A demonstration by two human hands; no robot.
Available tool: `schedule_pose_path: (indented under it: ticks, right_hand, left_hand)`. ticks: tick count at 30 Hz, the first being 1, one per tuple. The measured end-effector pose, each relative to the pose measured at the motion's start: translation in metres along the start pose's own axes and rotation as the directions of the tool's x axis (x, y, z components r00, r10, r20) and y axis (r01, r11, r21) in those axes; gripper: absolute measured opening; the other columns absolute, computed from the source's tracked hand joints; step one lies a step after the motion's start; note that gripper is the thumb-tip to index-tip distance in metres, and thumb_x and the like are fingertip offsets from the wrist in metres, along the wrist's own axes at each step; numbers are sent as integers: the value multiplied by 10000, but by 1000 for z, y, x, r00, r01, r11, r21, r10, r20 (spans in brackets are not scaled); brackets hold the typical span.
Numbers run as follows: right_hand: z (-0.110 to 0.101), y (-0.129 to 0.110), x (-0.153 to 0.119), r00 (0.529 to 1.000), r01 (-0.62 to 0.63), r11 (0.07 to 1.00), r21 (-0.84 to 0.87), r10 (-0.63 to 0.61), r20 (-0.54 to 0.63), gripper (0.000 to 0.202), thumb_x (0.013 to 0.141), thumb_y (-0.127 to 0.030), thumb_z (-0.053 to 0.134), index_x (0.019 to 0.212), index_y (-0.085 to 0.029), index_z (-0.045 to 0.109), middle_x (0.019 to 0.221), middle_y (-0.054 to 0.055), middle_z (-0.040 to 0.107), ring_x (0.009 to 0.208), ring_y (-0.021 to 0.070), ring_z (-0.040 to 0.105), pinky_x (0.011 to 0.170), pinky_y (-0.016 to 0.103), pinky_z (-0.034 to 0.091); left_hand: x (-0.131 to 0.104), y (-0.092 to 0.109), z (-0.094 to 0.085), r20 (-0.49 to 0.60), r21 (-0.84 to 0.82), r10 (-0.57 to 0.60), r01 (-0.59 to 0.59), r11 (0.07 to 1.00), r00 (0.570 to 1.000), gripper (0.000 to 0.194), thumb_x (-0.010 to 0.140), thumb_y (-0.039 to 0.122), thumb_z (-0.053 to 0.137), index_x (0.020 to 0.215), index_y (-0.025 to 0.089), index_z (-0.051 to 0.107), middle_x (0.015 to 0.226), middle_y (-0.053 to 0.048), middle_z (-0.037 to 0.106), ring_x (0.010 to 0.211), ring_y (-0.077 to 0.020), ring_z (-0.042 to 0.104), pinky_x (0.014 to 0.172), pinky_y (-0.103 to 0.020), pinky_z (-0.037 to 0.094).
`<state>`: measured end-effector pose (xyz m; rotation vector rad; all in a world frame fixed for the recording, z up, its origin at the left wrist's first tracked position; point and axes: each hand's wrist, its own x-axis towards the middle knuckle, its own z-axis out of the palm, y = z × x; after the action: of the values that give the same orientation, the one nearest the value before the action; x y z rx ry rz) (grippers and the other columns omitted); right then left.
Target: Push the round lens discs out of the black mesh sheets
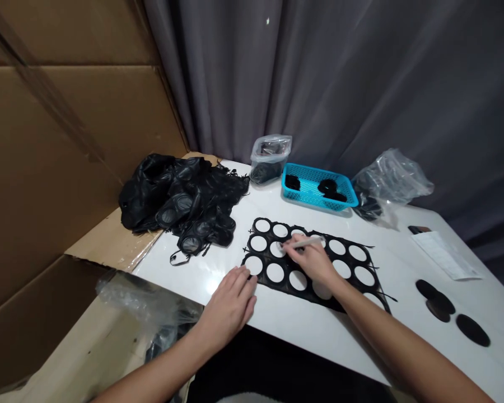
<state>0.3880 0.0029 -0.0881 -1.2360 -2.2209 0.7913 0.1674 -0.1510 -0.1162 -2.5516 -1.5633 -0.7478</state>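
On the table lies a thin black sheet [286, 277] with rows of large round white areas, seemingly cut-outs over the white tabletop. Strands or thin strips stick out at its ends. My right hand [314, 261] grips a pale, slim pen-like tool [308, 242], its tip down at a circle in the middle row, toward the left. Flat at the sheet's front left corner rests my left hand [231, 305], fingers stretched out and holding nothing.
A heap of black round-padded pieces [185, 201] lies left. Behind stand a plastic-lined tub [271, 157] and a blue basket [315, 203] with black pieces. Rightward are a clear bag [392, 179], paper [445, 254] and black discs [472, 329]. Cardboard [67, 140] walls the left.
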Motion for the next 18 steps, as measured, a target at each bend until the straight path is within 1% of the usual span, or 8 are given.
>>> schedule_pose_path:
  ticks: [2, 3, 6, 8, 10, 15, 18]
  right_hand:
    - [5, -10, -26, 994, -17, 999, 48, 12, 107, 295, 939, -349, 549, 707, -180, 483, 823, 20, 632, 804, 181, 561, 766, 327, 374]
    - [9, -14, -36, 990, -28, 998, 60, 19, 138, 282, 937, -336, 552, 711, -179, 491, 830, 16, 633, 822, 182, 559, 788, 331, 371]
    - [17, -20, -56, 984, -88, 992, 86, 74, 160, 255, 929, -324, 565, 731, -178, 501, 844, 9, 629, 864, 185, 541, 820, 337, 364]
    - [21, -19, -60, 982, -118, 988, 99, 102, 160, 254, 928, -333, 572, 739, -179, 501, 853, 8, 625, 896, 191, 525, 833, 338, 361]
    - [23, -16, -61, 982, -113, 988, 103, 96, 161, 259, 935, -334, 567, 742, -178, 495, 861, 8, 619, 915, 192, 511, 848, 340, 357]
    - [25, -16, -61, 988, -41, 997, 65, 31, 150, 240, 948, -300, 563, 751, -177, 505, 851, 7, 605, 885, 183, 500, 852, 347, 338]
    - [25, -18, -62, 987, 35, 998, 44, -41, 155, 229, 963, -279, 553, 761, -177, 515, 845, 10, 610, 864, 177, 509, 858, 356, 327]
  left_hand:
    - [6, 7, 3, 8, -27, 31, -31, 999, 999, 373, 945, 209, 521, 1283, 56, 557, 1304, -176, 542, 1264, -300, 487, 1085, -461, 435]
    - [8, 10, 5, 22, -39, 48, -47, 998, 999, 386, 943, 227, 534, 1290, 59, 558, 1310, -170, 544, 1271, -302, 483, 1089, -457, 434]
    - [12, 18, 11, 70, -42, 76, -73, 996, 995, 410, 936, 271, 564, 1286, 59, 578, 1280, -158, 573, 1252, -306, 502, 1090, -449, 435]
    - [12, 20, 14, 85, -26, 83, -81, 996, 993, 413, 938, 272, 560, 1287, 53, 585, 1271, -158, 582, 1243, -305, 511, 1091, -444, 432]
    - [12, 19, 16, 89, -16, 88, -87, 996, 992, 414, 944, 264, 547, 1298, 51, 582, 1277, -156, 582, 1250, -303, 507, 1094, -437, 427]
    - [11, 18, 16, 83, -7, 101, -101, 995, 991, 409, 958, 262, 523, 1312, 64, 574, 1279, -146, 586, 1266, -296, 500, 1086, -417, 432]
    - [10, 19, 16, 79, -4, 96, -96, 995, 992, 401, 962, 260, 515, 1308, 67, 574, 1284, -145, 586, 1273, -293, 498, 1087, -410, 430]
